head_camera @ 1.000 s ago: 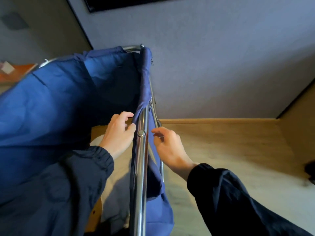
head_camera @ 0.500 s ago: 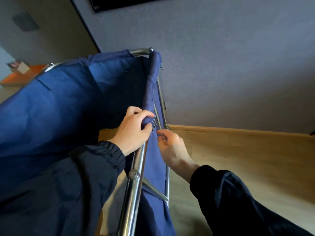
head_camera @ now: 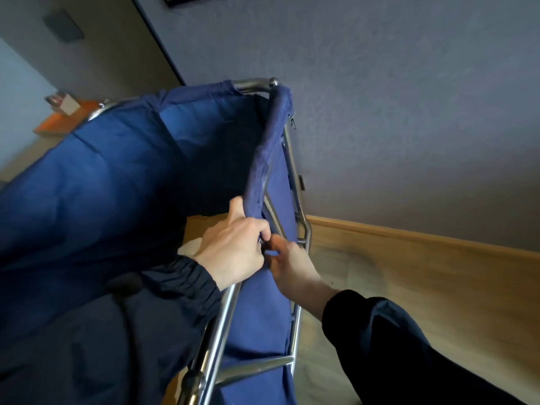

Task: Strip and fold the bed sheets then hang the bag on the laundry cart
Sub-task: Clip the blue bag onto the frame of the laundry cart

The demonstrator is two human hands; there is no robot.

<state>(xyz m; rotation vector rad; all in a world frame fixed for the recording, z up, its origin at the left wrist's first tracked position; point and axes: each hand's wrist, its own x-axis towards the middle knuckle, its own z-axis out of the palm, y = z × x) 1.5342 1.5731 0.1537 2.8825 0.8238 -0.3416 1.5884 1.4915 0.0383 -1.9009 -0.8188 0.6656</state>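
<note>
- Grey textured wall and wood-look floor behind; view steeply tilted.
- Blue bag hangs inside the laundry cart. Its hem is sleeved over the far stretch of the chrome side rail; the near stretch is bare.
- Left hand grips the hem's loose end at the rail, fingers curled round the cloth.
- Right hand meets it from outside, fingertips curled in. Cannot tell whether they pinch cloth or a fastener: left knuckles cover the spot.
- Judged thin, limp, light, rather slick; take it by the doubled hem, not the panel.
- Pale patch below the bag unidentifiable; cart base cut off.
</note>
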